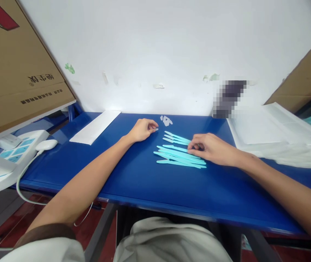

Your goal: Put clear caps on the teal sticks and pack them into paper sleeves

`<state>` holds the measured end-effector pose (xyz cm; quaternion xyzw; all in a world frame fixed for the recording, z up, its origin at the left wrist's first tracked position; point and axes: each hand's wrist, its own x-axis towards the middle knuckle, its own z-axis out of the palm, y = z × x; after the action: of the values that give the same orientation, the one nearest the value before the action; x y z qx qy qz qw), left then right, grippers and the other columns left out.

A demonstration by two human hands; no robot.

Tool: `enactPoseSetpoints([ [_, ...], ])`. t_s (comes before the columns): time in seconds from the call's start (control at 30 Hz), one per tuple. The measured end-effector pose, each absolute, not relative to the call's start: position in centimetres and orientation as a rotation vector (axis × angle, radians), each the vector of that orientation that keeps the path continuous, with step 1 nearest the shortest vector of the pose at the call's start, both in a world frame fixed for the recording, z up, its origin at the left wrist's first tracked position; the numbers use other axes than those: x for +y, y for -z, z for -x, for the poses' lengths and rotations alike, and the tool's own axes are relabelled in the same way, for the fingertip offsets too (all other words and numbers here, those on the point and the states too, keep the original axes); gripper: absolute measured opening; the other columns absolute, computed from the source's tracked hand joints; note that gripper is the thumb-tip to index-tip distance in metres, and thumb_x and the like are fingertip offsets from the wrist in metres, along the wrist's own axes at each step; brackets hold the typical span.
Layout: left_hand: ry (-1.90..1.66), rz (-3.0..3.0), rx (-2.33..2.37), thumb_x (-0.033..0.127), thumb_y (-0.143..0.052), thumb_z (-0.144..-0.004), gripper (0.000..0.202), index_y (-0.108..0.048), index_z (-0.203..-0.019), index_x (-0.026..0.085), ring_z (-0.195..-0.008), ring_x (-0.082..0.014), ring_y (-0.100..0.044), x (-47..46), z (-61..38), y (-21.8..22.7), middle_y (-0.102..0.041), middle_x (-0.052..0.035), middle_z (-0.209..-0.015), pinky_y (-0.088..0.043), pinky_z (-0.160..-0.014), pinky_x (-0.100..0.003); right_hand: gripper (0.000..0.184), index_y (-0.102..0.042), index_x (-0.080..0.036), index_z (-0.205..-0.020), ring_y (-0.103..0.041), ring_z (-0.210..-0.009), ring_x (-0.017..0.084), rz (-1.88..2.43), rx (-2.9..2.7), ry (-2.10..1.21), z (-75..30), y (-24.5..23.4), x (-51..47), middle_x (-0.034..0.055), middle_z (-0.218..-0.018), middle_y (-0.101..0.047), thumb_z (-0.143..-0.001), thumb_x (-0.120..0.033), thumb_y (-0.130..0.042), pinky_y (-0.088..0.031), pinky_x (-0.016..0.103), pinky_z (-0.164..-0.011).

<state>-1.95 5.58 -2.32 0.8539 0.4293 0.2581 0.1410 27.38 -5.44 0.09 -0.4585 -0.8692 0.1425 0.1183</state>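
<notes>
My left hand [144,130] is above the blue table with its fingers pinched. A small whitish translucent piece [156,129] shows at their tips, close to a little pile of similar clear pieces [166,120]. My right hand [208,147] is curled, thumb and finger closed at the near end of a slim turquoise eyebrow razor [174,148]. Several more turquoise razors [178,160] lie fanned out below it, partly overlapping. Above it are a few razors with pale, whitish heads [169,134], their handle ends hidden behind my right fingers.
A white paper strip [97,127] lies left on the blue table [144,182]. Far left are a white power strip [16,156] with a plug and cable, and a cardboard box [21,65]. Clear plastic bags [278,134] are stacked at right. A white wall [150,47] rises behind.
</notes>
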Motion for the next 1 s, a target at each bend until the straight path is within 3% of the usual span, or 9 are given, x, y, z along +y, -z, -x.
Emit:
enactPoseSetpoints([
  [0.13, -0.636, -2.323, 1.379, 0.025, -0.075, -0.079, 0.023, -0.077, -0.100, 0.015, -0.078, -0.0197, -0.070, 5.3, 2.3, 1.4, -0.077, -0.0072, -0.087, -0.054, -0.073, -0.030, 0.032, -0.071, -0.022, -0.078, -0.050, -0.065, 0.017, 1.408, -2.553, -0.403, -27.4, -0.3, -5.4, 0.0004, -0.066, -0.053, -0.089, -0.048, -0.055, -0.036, 0.033, -0.068],
  [0.27, -0.553, -2.336, 1.400, 0.029, -0.077, -0.078, 0.016, -0.077, -0.088, 0.016, -0.072, -0.0196, -0.069, 4.6, 2.3, 0.7, -0.074, -0.0058, -0.077, -0.050, -0.066, -0.030, 0.027, -0.066, -0.022, -0.073, -0.038, -0.053, 0.013, 1.539, -2.484, -0.615, -27.4, -0.5, -5.7, -0.0037, -0.058, -0.045, -0.084, -0.046, -0.060, -0.031, 0.030, -0.056],
  [0.37, -0.587, -2.404, 1.350, 0.028, -0.074, -0.082, 0.012, -0.074, -0.085, 0.017, -0.072, -0.0186, -0.068, 3.9, 2.1, 0.6, -0.074, -0.0048, -0.077, -0.048, -0.067, -0.029, 0.023, -0.065, -0.022, -0.072, -0.037, -0.052, 0.012, 1.505, -2.423, -0.568, -27.5, -0.7, -5.9, -0.0043, -0.056, -0.044, -0.083, -0.042, -0.061, -0.031, 0.029, -0.054],
  [0.47, -0.668, -2.561, 1.274, 0.030, -0.065, -0.091, 0.013, -0.071, -0.090, 0.018, -0.074, -0.0181, -0.067, 3.3, 1.6, 0.8, -0.074, -0.0043, -0.082, -0.046, -0.069, -0.030, 0.023, -0.063, -0.021, -0.075, -0.042, -0.053, 0.013, 1.445, -2.312, -0.343, -27.6, -0.8, -5.8, -0.0031, -0.058, -0.047, -0.086, -0.040, -0.057, -0.033, 0.029, -0.056],
  [0.63, -0.776, -2.671, 1.156, 0.032, -0.064, -0.094, 0.014, -0.069, -0.097, 0.019, -0.079, -0.0179, -0.067, 3.1, 0.9, 1.6, -0.074, -0.0034, -0.089, -0.045, -0.071, -0.029, 0.024, -0.058, -0.021, -0.090, -0.057, -0.068, 0.018, 1.327, -2.229, -0.104, -28.3, 0.0, -4.8, 0.0053, -0.082, -0.065, -0.098, -0.040, -0.046, -0.040, 0.031, -0.065],
  [0.77, -0.977, -2.586, 1.111, 0.027, -0.073, -0.087, 0.014, -0.072, -0.098, 0.019, -0.082, -0.0172, -0.067, 3.1, 0.5, 1.9, -0.074, -0.0028, -0.089, -0.049, -0.077, -0.030, 0.027, -0.056, -0.022, -0.103, -0.057, -0.066, 0.020, 1.381, -2.214, -0.163, -28.6, 0.6, -4.4, 0.0036, -0.077, -0.064, -0.102, -0.041, -0.036, -0.040, 0.032, -0.065],
  [1.0, -1.095, -2.494, 1.082, 0.032, -0.077, -0.084, 0.018, -0.077, -0.097, 0.019, -0.082, -0.0178, -0.067, 2.3, 0.0, 1.6, -0.074, -0.0050, -0.091, -0.053, -0.081, -0.033, 0.031, -0.054, -0.021, -0.104, -0.055, -0.063, 0.020, 1.428, -2.176, -0.229, -28.1, 0.3, -4.8, 0.0022, -0.070, -0.058, -0.103, -0.043, -0.032, -0.040, 0.033, -0.065],
])
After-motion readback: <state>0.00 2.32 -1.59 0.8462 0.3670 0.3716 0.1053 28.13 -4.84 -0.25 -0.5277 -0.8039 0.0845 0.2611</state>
